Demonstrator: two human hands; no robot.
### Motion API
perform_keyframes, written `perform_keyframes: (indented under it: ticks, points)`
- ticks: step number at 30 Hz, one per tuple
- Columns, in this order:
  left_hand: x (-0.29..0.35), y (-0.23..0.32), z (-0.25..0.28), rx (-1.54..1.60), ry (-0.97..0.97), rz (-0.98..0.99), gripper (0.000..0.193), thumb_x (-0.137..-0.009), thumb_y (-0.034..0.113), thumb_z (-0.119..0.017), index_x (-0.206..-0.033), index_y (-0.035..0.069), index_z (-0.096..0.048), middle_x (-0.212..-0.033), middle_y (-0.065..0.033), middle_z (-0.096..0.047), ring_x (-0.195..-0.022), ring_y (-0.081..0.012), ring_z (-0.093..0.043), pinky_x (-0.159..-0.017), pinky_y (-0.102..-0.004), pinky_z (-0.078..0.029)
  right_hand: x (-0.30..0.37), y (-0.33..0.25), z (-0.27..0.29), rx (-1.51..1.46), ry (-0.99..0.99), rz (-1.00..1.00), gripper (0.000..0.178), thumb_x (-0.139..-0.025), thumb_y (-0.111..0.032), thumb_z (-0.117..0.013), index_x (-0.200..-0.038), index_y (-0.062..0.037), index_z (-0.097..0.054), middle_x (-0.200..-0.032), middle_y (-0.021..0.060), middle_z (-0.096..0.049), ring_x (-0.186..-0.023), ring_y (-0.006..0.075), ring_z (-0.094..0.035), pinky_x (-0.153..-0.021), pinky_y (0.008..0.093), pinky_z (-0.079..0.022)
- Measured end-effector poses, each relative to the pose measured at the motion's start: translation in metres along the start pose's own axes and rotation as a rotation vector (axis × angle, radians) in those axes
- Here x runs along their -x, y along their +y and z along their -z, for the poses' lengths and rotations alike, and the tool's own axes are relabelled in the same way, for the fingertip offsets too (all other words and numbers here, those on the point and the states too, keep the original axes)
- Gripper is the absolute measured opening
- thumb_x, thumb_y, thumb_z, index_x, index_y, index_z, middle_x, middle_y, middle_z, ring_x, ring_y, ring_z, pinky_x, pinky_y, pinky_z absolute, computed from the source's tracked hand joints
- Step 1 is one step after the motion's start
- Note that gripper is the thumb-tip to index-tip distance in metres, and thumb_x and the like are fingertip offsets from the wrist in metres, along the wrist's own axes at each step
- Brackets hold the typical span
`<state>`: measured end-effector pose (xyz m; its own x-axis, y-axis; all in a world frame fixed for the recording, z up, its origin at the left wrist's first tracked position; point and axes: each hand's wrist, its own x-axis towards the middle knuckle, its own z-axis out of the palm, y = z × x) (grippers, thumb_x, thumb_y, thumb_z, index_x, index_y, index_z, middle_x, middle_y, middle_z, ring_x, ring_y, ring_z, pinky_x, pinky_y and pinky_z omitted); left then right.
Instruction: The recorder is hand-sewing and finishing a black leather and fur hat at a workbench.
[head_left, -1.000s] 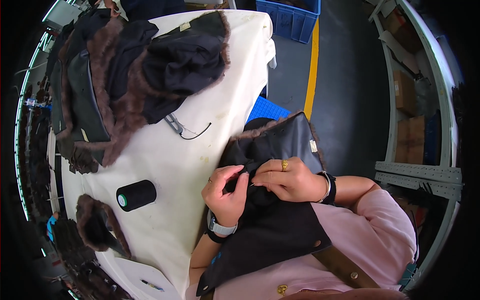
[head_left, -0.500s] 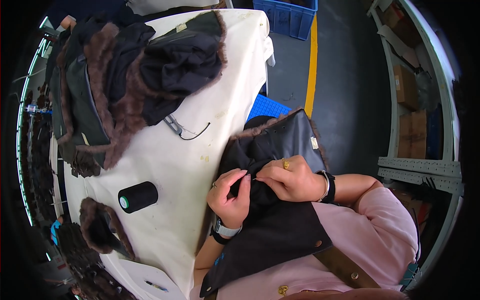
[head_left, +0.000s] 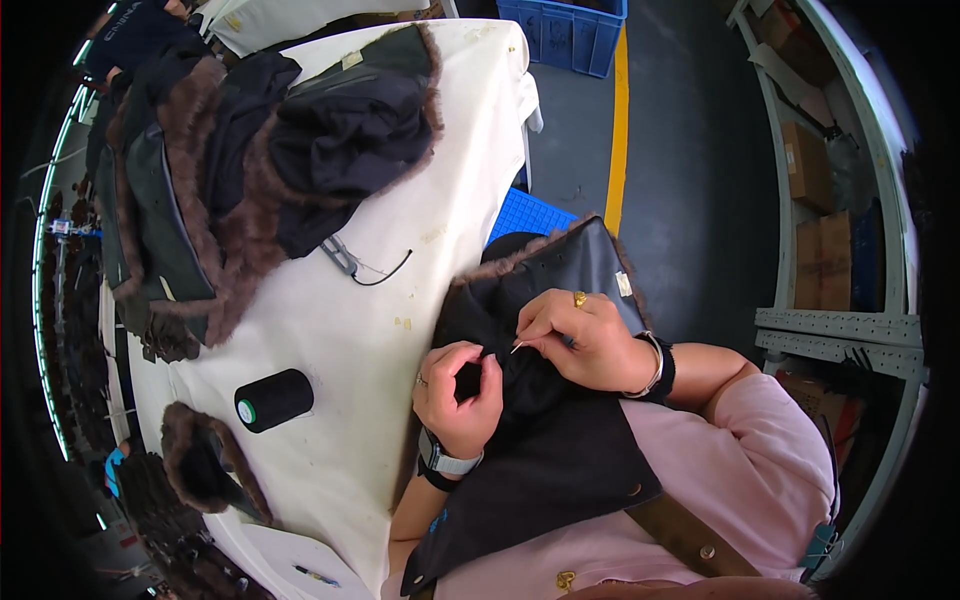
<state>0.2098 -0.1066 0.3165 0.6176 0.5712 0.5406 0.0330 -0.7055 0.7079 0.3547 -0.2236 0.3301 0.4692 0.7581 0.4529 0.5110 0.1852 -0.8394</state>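
A black fur-edged garment lies across my lap, part leather and part dark cloth lining. My left hand is closed on it, thumb and fingertips pinching a fold of the dark lining. Just to the right, my right hand is closed in a pinch on a thin, pale sewing needle, its tip pointing down toward the pinched fold. Any thread on the needle is too fine to make out. A dark flap with metal snaps spreads over my lap below both hands.
Left of my hands, a white-covered table carries a black thread cone, small grey snips, a fur-trimmed piece, a pen and piled fur-trimmed garments. A blue crate stands beyond; shelving is at right.
My right hand has lifted slightly up and away from the fold, so more of the needle shows. My left hand keeps its pinch in nearly the same place.
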Motion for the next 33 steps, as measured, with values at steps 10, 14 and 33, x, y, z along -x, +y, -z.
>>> perform_keyframes:
  ticks: [10,14,33]
  points:
    - [-0.009,0.004,0.004,-0.078,-0.117,-0.043,0.019,-0.077,-0.007,-0.071,-0.093,0.002,-0.071,-0.086,-0.0102,-0.067,-0.082,-0.024,-0.067,-0.072,-0.0308,-0.054,0.01,0.007,0.003,0.026,0.027,0.018,0.016,-0.075,0.005,-0.074,-0.082,-0.0024,-0.062,-0.087,0.0101,-0.068,-0.077,0.0273,-0.068,-0.062,0.0333,-0.053]
    - [-0.011,0.002,0.0,0.052,-0.18,-0.009,0.019,-0.078,-0.006,-0.072,-0.095,0.001,-0.07,-0.091,-0.0099,-0.07,-0.08,-0.0245,-0.069,-0.069,-0.0316,-0.055,0.01,0.008,0.005,0.039,0.036,0.009,0.018,-0.074,0.007,-0.076,-0.083,-0.002,-0.064,-0.088,0.0098,-0.069,-0.073,0.0245,-0.068,-0.063,0.0295,-0.053]
    - [-0.01,0.01,-0.002,0.182,-0.204,0.126,0.014,-0.084,-0.006,-0.068,-0.097,-0.003,-0.07,-0.095,-0.0129,-0.069,-0.082,-0.0213,-0.067,-0.072,-0.0287,-0.053,0.013,-0.011,0.009,0.141,-0.122,-0.008,0.012,-0.082,-0.003,-0.069,-0.094,-0.0025,-0.068,-0.083,0.0124,-0.063,-0.066,0.0322,-0.063,-0.057,0.0392,-0.05]
